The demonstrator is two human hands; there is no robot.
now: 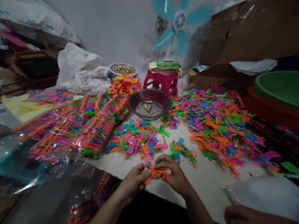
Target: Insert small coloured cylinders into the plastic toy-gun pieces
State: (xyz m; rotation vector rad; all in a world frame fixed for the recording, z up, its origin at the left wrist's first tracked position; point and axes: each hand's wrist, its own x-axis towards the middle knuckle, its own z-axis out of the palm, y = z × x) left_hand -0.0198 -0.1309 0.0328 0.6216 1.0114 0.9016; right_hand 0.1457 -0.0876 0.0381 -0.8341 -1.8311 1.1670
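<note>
Both hands meet low in the middle of the view over a white sheet (205, 177). My left hand (134, 180) and my right hand (174, 174) together pinch one small orange plastic toy piece (158, 173), each gripping an end. Just beyond the fingers lies a small heap of green, blue and orange pieces (183, 151). A mixed pile of pink, blue and orange pieces (137, 141) is spread a little further left. A grey metal bowl (149, 102) with a few small coloured bits stands behind them.
A wide scatter of coloured pieces (221, 124) covers the right. Clear bags packed with pieces (70, 130) lie at the left. Behind are a pink stool (162, 81), a purple basin (122, 70), a blue fan (178, 23), cardboard boxes (245, 34) and a green tub (280, 87).
</note>
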